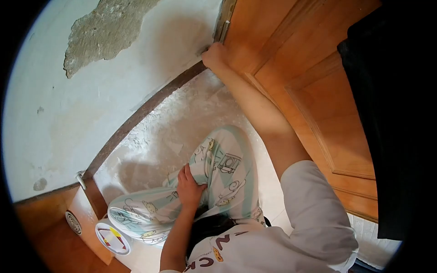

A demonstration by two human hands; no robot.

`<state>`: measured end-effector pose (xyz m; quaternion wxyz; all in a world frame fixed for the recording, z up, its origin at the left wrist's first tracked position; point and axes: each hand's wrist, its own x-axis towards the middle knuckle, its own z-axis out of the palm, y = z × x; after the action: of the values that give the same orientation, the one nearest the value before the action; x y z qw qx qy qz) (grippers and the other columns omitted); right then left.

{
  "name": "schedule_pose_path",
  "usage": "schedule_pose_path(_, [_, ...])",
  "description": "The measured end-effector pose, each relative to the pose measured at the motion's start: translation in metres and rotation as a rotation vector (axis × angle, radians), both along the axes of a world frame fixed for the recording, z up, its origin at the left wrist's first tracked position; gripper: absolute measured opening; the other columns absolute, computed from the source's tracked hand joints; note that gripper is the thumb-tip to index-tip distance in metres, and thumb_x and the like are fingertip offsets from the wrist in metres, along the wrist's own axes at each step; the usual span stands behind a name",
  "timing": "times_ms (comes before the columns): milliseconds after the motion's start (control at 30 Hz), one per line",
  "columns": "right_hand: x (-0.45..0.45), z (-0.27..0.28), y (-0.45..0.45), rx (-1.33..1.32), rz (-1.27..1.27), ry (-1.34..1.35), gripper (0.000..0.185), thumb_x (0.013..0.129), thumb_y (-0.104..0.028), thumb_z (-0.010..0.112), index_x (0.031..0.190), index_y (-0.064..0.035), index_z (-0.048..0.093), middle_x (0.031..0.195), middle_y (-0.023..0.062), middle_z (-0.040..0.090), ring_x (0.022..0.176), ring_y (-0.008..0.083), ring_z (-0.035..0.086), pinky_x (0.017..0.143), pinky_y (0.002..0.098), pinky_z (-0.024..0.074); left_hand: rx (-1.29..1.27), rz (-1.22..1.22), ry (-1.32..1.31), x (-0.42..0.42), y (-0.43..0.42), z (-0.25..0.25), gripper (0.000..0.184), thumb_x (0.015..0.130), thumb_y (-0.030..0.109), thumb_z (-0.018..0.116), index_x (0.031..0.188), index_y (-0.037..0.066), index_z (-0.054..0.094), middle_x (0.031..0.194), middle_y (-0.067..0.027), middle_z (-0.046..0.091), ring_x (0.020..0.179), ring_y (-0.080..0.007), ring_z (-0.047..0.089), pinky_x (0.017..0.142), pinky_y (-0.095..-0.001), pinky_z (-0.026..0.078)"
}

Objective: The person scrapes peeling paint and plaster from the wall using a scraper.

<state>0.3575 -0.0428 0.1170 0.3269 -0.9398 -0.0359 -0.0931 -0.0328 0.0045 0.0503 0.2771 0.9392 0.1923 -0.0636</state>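
Observation:
My right hand (215, 56) is closed in the corner where the white wall (150, 82) meets the wooden door (277, 41), just above the brown baseboard (141, 113). A small dark bit shows at its fingers, too little to name. The metal hinge (225, 31) is just above this hand. My left hand (189, 187) lies on the patterned trousers (227, 173) over my bent legs, with fingers stretched out and thumb apart, holding nothing.
Bare grey plaster (107, 34) shows on the wall. White dust and flakes lie on the floor (168, 118) along the baseboard. A round white tub (113, 239) with a coloured label stands at lower left, beside a wooden panel (86, 223). Black cloth (387, 113) hangs at right.

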Motion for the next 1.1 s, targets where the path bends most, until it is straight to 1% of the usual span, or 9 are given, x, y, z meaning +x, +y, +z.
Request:
schedule_pose_path(67, [0.004, -0.009, 0.002, 0.016, -0.048, -0.043, 0.019, 0.065, -0.01, 0.059, 0.069, 0.0073, 0.063, 0.07, 0.0249, 0.061, 0.072, 0.0355, 0.062, 0.063, 0.0395, 0.0488, 0.004, 0.006, -0.005, -0.001, 0.0, -0.001, 0.093, 0.047, 0.019, 0.082, 0.126, 0.004, 0.034, 0.12, -0.0141, 0.043, 0.111, -0.0316, 0.043, 0.085, -0.0385, 0.043])
schedule_pose_path(167, [0.027, -0.045, -0.007, 0.446, -0.329, 0.194, 0.019, 0.066, -0.009, 0.06, 0.068, 0.0091, 0.063, 0.067, 0.0238, 0.061, 0.07, 0.0326, 0.063, 0.061, 0.0375, 0.0494, -0.006, 0.003, -0.035, -0.001, 0.001, -0.006, 0.093, 0.048, 0.018, 0.08, 0.127, 0.005, 0.033, 0.12, -0.0127, 0.043, 0.111, -0.0315, 0.043, 0.084, -0.0387, 0.043])
schedule_pose_path(367, [-0.014, 0.024, -0.023, 0.394, -0.201, 0.318, 0.013, 0.065, -0.01, 0.062, 0.069, 0.0022, 0.064, 0.077, 0.0223, 0.064, 0.077, 0.0354, 0.063, 0.067, 0.0402, 0.0494, -0.001, 0.004, -0.027, -0.001, 0.0, -0.002, 0.096, 0.047, 0.02, 0.082, 0.127, 0.004, 0.033, 0.121, -0.0129, 0.043, 0.111, -0.0312, 0.043, 0.085, -0.0382, 0.043])
schedule_pose_path(467, [0.001, -0.011, -0.021, -0.061, 0.003, 0.11, 0.02, 0.066, -0.013, 0.058, 0.081, -0.0053, 0.068, 0.087, 0.0145, 0.066, 0.082, 0.0308, 0.063, 0.071, 0.0384, 0.0485, -0.004, 0.001, -0.034, 0.0, 0.001, -0.005, 0.095, 0.047, 0.02, 0.082, 0.127, 0.004, 0.032, 0.122, -0.013, 0.043, 0.112, -0.0312, 0.042, 0.086, -0.0379, 0.043])
schedule_pose_path(700, [-0.002, -0.015, 0.001, 0.125, -0.137, 0.132, 0.023, 0.065, -0.009, 0.058, 0.082, 0.0046, 0.064, 0.082, 0.0213, 0.063, 0.077, 0.0322, 0.062, 0.067, 0.0384, 0.0484, -0.013, 0.006, 0.006, 0.0, 0.001, -0.003, 0.096, 0.047, 0.02, 0.082, 0.127, 0.004, 0.032, 0.122, -0.0135, 0.043, 0.113, -0.0312, 0.042, 0.086, -0.0381, 0.043])
schedule_pose_path(767, [0.006, -0.03, -0.014, 0.22, -0.204, 0.249, 0.02, 0.066, -0.006, 0.059, 0.08, 0.008, 0.062, 0.077, 0.021, 0.063, 0.07, 0.0297, 0.064, 0.06, 0.0365, 0.0489, -0.012, 0.01, 0.034, 0.0, 0.0, -0.001, 0.095, 0.047, 0.02, 0.082, 0.127, 0.004, 0.032, 0.122, -0.0138, 0.043, 0.112, -0.0316, 0.042, 0.086, -0.0383, 0.043])
schedule_pose_path(833, [0.027, -0.092, -0.028, 0.411, -0.256, 0.429, 0.026, 0.066, -0.011, 0.066, 0.085, 0.0069, 0.062, 0.086, 0.0241, 0.063, 0.084, 0.0321, 0.063, 0.071, 0.0363, 0.0492, -0.017, 0.01, 0.005, 0.002, 0.001, -0.001, 0.094, 0.048, 0.019, 0.081, 0.127, 0.005, 0.032, 0.121, -0.0142, 0.043, 0.111, -0.0322, 0.042, 0.085, -0.0391, 0.043])
schedule_pose_path(967, [0.01, -0.13, -0.025, 0.534, -0.224, 0.465, 0.017, 0.069, -0.009, 0.061, 0.073, 0.0067, 0.063, 0.073, 0.019, 0.064, 0.075, 0.0304, 0.064, 0.066, 0.0356, 0.0494, -0.022, -0.009, -0.073, -0.001, 0.004, -0.005, 0.093, 0.048, 0.017, 0.08, 0.127, 0.005, 0.032, 0.119, -0.0142, 0.043, 0.11, -0.0329, 0.043, 0.084, -0.0399, 0.043])
schedule_pose_path(1100, [-0.016, -0.055, -0.033, 0.434, -0.092, 0.311, 0.014, 0.068, -0.008, 0.057, 0.065, 0.003, 0.065, 0.062, 0.0157, 0.063, 0.069, 0.0304, 0.064, 0.063, 0.0367, 0.0489, -0.015, -0.007, -0.037, 0.0, 0.002, -0.002, 0.095, 0.046, 0.02, 0.082, 0.126, 0.003, 0.033, 0.119, -0.0156, 0.044, 0.111, -0.0331, 0.043, 0.084, -0.0389, 0.044])
